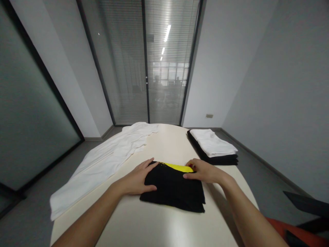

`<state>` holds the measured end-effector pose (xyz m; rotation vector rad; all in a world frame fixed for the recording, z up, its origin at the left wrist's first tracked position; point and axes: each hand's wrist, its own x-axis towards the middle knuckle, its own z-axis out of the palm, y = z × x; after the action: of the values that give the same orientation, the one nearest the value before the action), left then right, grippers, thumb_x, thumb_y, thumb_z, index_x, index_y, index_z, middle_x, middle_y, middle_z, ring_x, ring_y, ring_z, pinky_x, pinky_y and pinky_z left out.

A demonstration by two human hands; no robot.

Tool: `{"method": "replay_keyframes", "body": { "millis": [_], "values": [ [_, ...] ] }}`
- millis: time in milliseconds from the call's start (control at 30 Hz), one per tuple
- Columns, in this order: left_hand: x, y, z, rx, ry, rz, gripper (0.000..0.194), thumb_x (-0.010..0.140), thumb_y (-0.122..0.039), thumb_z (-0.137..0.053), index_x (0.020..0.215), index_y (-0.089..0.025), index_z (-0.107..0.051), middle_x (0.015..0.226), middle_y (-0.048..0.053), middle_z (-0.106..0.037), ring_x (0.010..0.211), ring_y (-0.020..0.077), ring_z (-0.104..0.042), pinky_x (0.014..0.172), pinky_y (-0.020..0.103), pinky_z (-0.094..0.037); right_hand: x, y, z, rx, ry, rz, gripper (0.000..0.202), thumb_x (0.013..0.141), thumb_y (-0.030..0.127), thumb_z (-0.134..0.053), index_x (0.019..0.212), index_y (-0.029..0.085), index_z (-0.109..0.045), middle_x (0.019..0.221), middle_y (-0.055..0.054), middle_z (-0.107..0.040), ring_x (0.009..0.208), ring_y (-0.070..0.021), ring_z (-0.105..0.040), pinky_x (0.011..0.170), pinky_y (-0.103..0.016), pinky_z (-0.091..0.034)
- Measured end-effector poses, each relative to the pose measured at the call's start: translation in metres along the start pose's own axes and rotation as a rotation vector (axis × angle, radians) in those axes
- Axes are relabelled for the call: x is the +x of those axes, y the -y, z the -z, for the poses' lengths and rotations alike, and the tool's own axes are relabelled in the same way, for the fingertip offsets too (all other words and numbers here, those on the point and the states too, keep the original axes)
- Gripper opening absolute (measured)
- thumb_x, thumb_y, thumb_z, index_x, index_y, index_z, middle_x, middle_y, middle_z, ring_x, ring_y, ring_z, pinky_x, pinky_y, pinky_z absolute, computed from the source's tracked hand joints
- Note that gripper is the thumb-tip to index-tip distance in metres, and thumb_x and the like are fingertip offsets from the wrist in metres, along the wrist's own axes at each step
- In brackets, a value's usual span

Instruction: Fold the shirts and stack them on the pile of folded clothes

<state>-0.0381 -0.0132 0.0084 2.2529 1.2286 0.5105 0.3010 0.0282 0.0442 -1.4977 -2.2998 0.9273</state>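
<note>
A folded black garment (174, 190) lies on the table in front of me, with a bright yellow patch (177, 167) showing along its far edge. My left hand (140, 176) rests on the garment's left side, fingers spread and the thumb pointing inward over the cloth. At the far right corner, my right hand (202, 170) has its fingers curled beside the yellow part and its thumb over the black cloth, gripping that corner. Two layers are visible at the garment's near right corner. Part of the left edge is hidden under my left hand.
White cloth (102, 161) is spread lengthwise along the left side of the pale table (169, 145). At the back right stands a stack of folded black cloth (223, 160) topped by folded white cloth (212, 142). A red and black chair (290, 230) is at lower right.
</note>
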Motion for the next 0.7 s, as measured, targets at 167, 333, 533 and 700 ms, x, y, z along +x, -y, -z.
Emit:
{"method": "replay_keyframes", "body": {
  "millis": [167,333,533,700],
  "values": [
    [0.017,0.015,-0.012,-0.117,-0.317,0.127,0.047,0.092,-0.047,-0.058,0.131,-0.022,-0.062,0.137,0.013,-0.061,0.13,0.0293,-0.053,0.115,0.046,-0.034,0.004,-0.005,0.001,0.013,-0.075,-0.069,0.048,0.084,0.065,-0.061,0.078,0.019,-0.072,0.084,-0.009,-0.072,0.078,-0.0238,-0.063,0.072,-0.032,-0.045],
    [0.033,0.018,-0.025,-0.254,-0.519,0.173,0.033,0.082,-0.032,-0.065,0.113,-0.02,-0.068,0.111,0.01,-0.07,0.107,0.0263,-0.064,0.103,0.041,-0.044,0.008,-0.009,0.001,0.044,-0.04,-0.048,0.044,0.079,0.062,-0.067,0.085,0.018,-0.067,0.08,-0.005,-0.068,0.072,-0.0192,-0.058,0.065,-0.029,-0.043],
    [0.043,0.024,-0.022,-0.463,-0.628,0.237,0.032,0.083,-0.03,-0.06,0.113,-0.02,-0.061,0.098,0.006,-0.066,0.081,0.0193,-0.064,0.076,0.033,-0.053,0.035,-0.018,-0.007,0.415,-0.309,0.045,0.045,0.079,0.058,-0.07,0.099,0.018,-0.063,0.09,-0.005,-0.069,0.083,-0.0192,-0.063,0.074,-0.029,-0.049],
    [0.042,0.029,-0.021,-0.216,-0.633,0.133,0.036,0.082,-0.022,-0.059,0.117,-0.02,-0.061,0.122,0.011,-0.062,0.109,0.0247,-0.061,0.1,0.043,-0.049,0.049,-0.026,-0.019,0.774,-0.327,-0.127,0.035,0.08,0.039,-0.073,0.105,0.018,-0.061,0.091,-0.007,-0.071,0.079,-0.0193,-0.067,0.071,-0.029,-0.053]
  ]
}}
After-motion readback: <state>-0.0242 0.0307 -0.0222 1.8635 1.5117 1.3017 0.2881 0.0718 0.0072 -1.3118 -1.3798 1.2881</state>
